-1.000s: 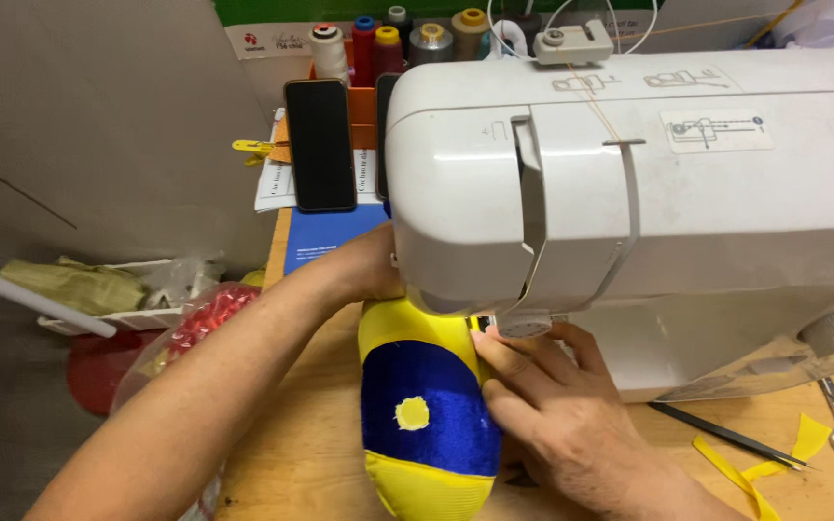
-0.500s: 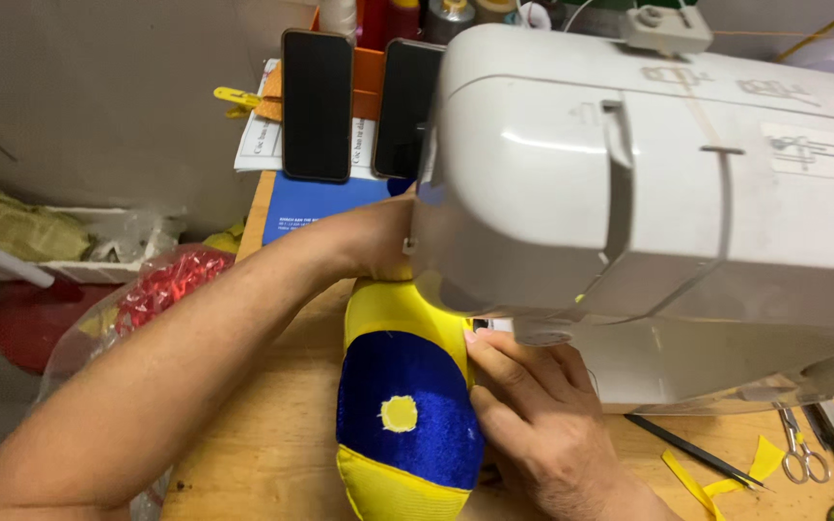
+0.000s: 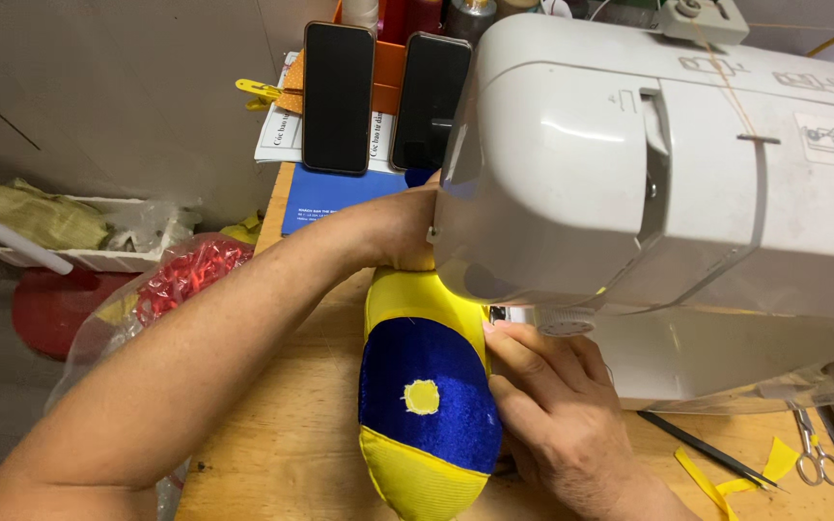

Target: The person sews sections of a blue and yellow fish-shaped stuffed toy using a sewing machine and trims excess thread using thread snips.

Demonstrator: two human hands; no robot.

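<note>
Your right hand (image 3: 552, 405) presses flat, fingers together, on the yellow-blue cushion (image 3: 427, 405); left hand (image 3: 398, 232) sits behind the sewing machine (image 3: 668, 183), fingers hidden — can't tell.

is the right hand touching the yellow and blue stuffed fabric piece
Touching. The head view shows the right hand lying along the right edge of the yellow and blue stuffed fabric piece, fingers pressed against it beside the sewing machine, with no gap.
</note>
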